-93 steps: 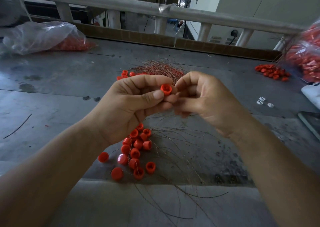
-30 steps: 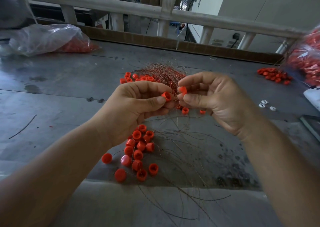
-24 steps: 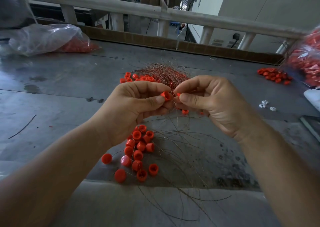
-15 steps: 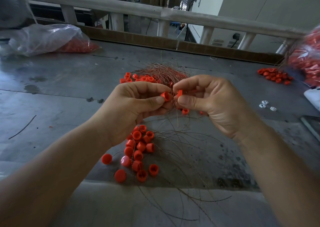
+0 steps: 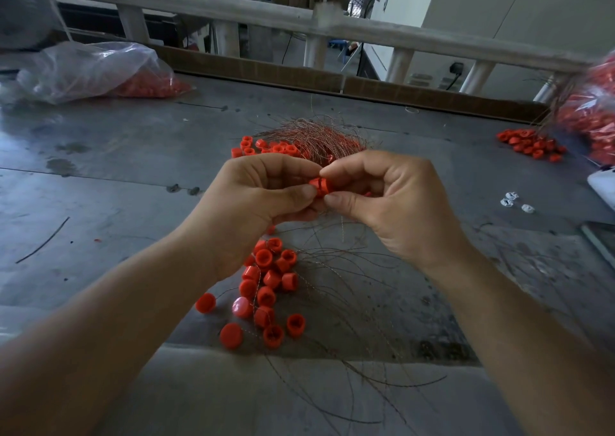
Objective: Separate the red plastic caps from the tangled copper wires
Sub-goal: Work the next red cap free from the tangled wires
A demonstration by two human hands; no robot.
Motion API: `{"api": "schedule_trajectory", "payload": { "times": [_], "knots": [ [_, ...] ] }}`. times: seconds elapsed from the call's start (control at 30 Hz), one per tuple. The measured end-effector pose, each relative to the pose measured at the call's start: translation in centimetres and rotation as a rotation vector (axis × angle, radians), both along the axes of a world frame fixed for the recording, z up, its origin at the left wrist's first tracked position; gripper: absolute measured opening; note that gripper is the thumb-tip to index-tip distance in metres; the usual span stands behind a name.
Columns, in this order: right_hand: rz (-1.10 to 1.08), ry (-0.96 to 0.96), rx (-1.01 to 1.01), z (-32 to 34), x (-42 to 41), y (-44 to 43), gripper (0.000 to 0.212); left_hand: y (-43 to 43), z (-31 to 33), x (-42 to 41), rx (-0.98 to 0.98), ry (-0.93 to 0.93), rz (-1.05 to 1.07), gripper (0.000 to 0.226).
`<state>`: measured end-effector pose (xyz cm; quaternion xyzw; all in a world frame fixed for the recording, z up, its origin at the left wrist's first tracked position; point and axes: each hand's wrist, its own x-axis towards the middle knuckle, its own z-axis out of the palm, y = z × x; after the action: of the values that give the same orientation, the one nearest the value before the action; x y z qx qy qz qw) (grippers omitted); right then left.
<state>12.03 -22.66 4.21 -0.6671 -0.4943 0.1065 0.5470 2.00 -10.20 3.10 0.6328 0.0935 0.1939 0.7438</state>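
- The left grip [image 5: 253,202] and the right grip [image 5: 392,202] meet above the middle of the table [image 5: 116,169], fingertips against fingertips.
- Between them is one red cap [image 5: 321,186]. The left grip pinches it with thumb and forefinger, and the right grip pinches it the same way from the other side. Both grips are closed on it, and the other fingers are curled.
- The cap is held in the air, above the table and not touching it.
- Just behind the hands lies a dense tangle of copper wires [image 5: 314,134], with a row of caps [image 5: 263,146] at its left edge.
- Below the hands, near the front edge of the table, is a loose pile of caps [image 5: 266,282]. Thin wires run through it and spread to the right.
- Far right on the table is a small heap of caps [image 5: 529,142], beside a plastic bag [image 5: 592,109] full of red pieces.
- Far left lies another clear bag [image 5: 90,69], partly filled with red.
- Some small white bits [image 5: 512,199] lie to the right of the hands.
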Motion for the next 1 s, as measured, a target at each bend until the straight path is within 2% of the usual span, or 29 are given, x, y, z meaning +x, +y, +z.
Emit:
{"api": "schedule_trajectory", "payload": {
  "times": [0.33,0.57,0.73,0.9,1.0],
  "knots": [
    [-0.056,-0.072,0.03,-0.5,-0.19,0.3,0.024,0.09,-0.17,0.05,0.066,0.017,0.048,0.021],
    [-0.074,-0.109,0.044,-0.6,-0.2,0.17,0.022,0.02,-0.06,-0.08,0.077,0.014,0.022,0.016],
    [-0.114,-0.157,0.073,-0.57,-0.33,0.11,0.018,-0.05,0.08,-0.22,0.091,0.018,0.006,0.021],
    [-0.151,-0.337,0.15,-0.75,-0.62,0.08,0.022,-0.12,0.16,-0.43,0.069,0.006,-0.026,0.015],
    [-0.135,-0.343,0.159,-0.72,-0.51,0.06,0.022,0.15,0.1,-0.52,0.025,0.025,-0.072,0.015]
  ]
}}
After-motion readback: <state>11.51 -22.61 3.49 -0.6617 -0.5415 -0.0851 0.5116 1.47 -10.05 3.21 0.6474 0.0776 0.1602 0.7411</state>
